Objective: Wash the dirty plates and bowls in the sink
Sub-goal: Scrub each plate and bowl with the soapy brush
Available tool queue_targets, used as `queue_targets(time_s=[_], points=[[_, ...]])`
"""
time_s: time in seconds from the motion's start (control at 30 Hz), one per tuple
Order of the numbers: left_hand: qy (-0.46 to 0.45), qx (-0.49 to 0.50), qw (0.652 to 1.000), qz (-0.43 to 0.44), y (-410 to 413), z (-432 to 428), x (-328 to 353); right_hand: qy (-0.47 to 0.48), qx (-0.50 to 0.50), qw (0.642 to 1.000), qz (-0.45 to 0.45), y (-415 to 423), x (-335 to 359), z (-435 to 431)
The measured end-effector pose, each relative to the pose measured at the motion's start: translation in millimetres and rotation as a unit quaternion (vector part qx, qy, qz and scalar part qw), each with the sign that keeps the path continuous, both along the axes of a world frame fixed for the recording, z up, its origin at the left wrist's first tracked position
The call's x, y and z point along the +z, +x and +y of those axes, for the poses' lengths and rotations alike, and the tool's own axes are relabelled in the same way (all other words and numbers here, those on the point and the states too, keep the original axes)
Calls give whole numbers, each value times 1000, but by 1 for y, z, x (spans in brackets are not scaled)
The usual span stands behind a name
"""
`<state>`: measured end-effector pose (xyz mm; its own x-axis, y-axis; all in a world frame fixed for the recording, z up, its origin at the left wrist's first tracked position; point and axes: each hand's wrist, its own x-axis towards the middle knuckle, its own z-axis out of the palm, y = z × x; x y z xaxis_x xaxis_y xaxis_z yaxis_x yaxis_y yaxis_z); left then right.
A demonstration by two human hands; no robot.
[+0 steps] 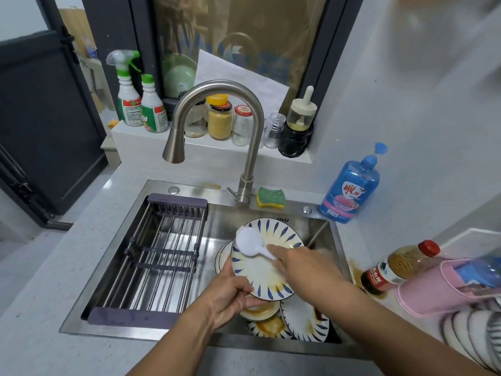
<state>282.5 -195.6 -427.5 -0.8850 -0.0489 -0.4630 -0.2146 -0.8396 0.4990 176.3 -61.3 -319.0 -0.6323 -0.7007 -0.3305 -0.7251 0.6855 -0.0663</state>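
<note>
Our left grip [230, 295] clamped on striped plate [261, 272] above sink [219, 217], our right grip [303, 268] closed round white spoon [248, 242], spoon against plate

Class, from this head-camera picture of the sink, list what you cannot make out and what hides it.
- Head view: the stacked dishes in the sink; the held plate and left hand cover them, so no count.
- Head view: the white utensil, blurred; brush or spoon unclear, handle under the right hand.
- Head view: the pink container, cut by the right edge.

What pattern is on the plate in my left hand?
Blue dashes round the rim of the plate, on white; head view.
</note>
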Motion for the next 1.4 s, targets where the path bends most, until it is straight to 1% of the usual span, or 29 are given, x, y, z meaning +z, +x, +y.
queue_targets(time_s=[0.13, 0.27, 0.33, 0.43, 0.53, 0.6, 0.7, 0.8, 0.9, 0.97, 1.07, 1.13, 1.23, 1.3, 1.4], points=[[29, 1, 1000, 5, 3, -7, -6, 8, 21, 998, -60, 5, -4, 11], [114, 24, 993, 24, 10, -13, -7, 34, 50, 995, -83, 6, 2, 20], [130, 23, 991, 18, 9, -17, -5, 52, 63, 993, -83, 6, 5, 24], [81, 43, 996, -4, 6, -23, -6, 81, 65, 994, -40, 2, 8, 32], [28, 50, 998, -17, 7, -26, -7, 135, 24, 990, 40, -11, 11, 39], [6, 23, 1000, -12, 7, -23, -3, 154, 6, 984, 90, -18, 15, 36], [-20, -27, 999, -14, 3, -19, 3, 152, 20, 979, 137, -25, 22, 21], [-16, -63, 998, -10, 2, -16, 6, 119, 76, 982, 129, -27, 22, 7], [-11, -71, 997, -14, 4, -17, 6, 114, 130, 976, 133, -22, 19, -1], [-18, -64, 998, -16, 5, -21, 7, 105, 114, 976, 154, -24, 19, -1], [-31, -25, 999, -19, 7, -27, 8, 115, 56, 978, 167, -30, 18, 11], [-38, 15, 999, -28, 7, -29, 8, 130, 31, 980, 147, -30, 14, 20], [-29, 66, 997, -41, 5, -26, 10, 132, 12, 989, 63, -21, 9, 30], [-35, 88, 994, -50, 3, -23, 12, 109, 22, 994, -11, -8, 7, 31], [-39, 92, 993, -56, -3, -17, 9, 37, 25, 994, -102, 15, 5, 21]])
